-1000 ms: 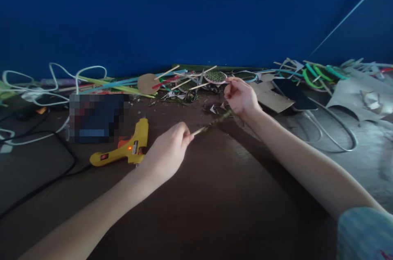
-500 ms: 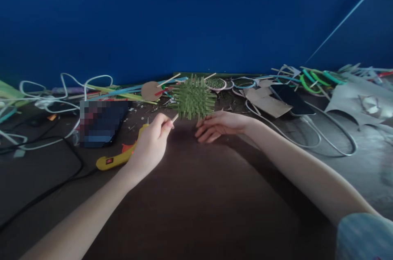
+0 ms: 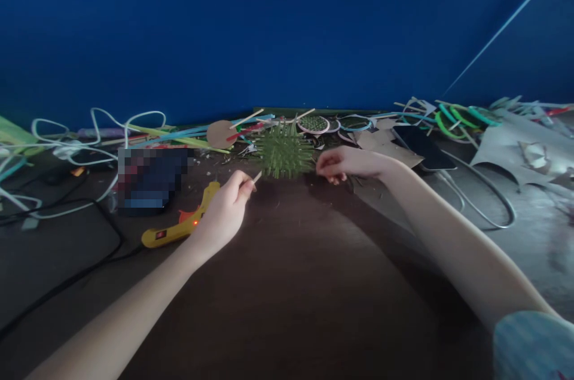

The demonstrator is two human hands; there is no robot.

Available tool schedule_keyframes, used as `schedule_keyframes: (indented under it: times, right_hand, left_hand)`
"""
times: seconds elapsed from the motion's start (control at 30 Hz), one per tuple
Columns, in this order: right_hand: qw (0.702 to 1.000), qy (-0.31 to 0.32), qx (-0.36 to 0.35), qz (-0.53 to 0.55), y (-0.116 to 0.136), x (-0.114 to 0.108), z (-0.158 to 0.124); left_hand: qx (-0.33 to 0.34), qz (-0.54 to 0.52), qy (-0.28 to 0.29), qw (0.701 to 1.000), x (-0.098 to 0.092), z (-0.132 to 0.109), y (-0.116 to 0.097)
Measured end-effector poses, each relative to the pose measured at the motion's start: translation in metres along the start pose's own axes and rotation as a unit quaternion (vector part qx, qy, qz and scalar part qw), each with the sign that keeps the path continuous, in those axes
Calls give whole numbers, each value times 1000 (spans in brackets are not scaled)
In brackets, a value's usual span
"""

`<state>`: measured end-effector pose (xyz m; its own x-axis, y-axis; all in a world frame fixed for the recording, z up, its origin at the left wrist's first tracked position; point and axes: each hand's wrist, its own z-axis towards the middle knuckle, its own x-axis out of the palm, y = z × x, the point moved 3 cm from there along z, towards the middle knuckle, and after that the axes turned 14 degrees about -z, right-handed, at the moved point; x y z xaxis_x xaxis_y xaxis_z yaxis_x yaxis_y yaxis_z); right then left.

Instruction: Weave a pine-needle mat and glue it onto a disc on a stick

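Observation:
My left hand pinches a thin pale wooden stick between thumb and forefinger. Just past the stick's tip is a squarish mat of woven green strips, its loose ends fringing out on all sides. Whether the stick is joined to the mat I cannot tell. To the right of the mat, my right hand has its fingers curled in together; anything between them is hidden. A yellow glue gun with an orange trigger and a lit red light lies beside my left wrist.
A dark phone-like device, partly pixelated, lies at left among white cables. Along the blue wall are a brown disc, small hoops and coloured strips. On the right are card pieces, a cabled phone and cut white sheet.
My right hand has moved right from under the mat's near edge to beside it, its fingers now curled. My left hand has hardly moved and still pinches the stick.

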<state>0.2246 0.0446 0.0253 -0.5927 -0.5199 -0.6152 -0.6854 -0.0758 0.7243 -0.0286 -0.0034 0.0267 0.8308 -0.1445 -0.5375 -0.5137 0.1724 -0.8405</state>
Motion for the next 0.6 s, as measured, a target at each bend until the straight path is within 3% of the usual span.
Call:
schedule_keyframes:
  times: [0.07,0.13,0.43,0.6]
  right_hand:
    - [982,100,19,-161,0,1,-9]
    - [964,132,25,-230,0,2,-13]
    - [970,-43,38,-235,-3,17,6]
    - [958,-75,51,-272,2,21,7]
  left_hand:
    - [-4,-7,4,1000,1,0,1]
    - [-2,-4,1,1000,1,1,1]
    - [-15,-35,-34,999,-1,4,7]
    - [-23,-55,-27,998,2,5,7]
